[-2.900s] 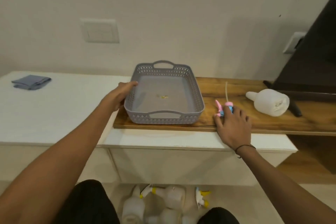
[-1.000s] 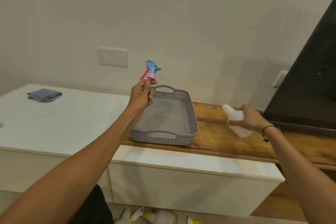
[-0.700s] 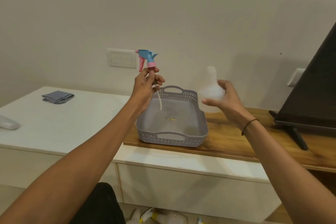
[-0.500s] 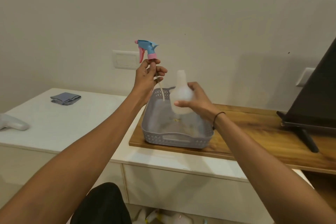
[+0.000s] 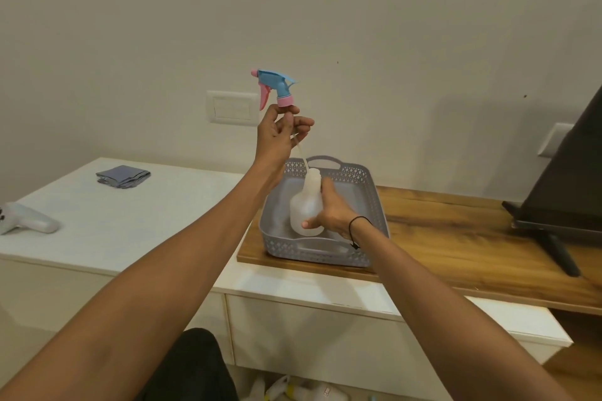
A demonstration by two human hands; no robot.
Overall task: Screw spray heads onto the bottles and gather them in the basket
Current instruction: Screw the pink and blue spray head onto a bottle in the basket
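My left hand pinches the dip tube just under a blue and pink spray head, held up in front of the wall. The thin tube slants down to the open neck of a translucent white bottle. My right hand grips that bottle upright, over the grey perforated basket. The tube's tip sits at the bottle's mouth; whether it is inside I cannot tell. The basket rests on a wooden board.
A folded grey cloth and a white handheld device lie on the white cabinet at the left. A dark screen on a stand fills the right. More bottles with yellow spray heads lie on the floor below.
My right hand lifted the bottle from the board and brought it left and down over the basket. My left hand carried the spray head up, and its tube now meets the bottle's neck.
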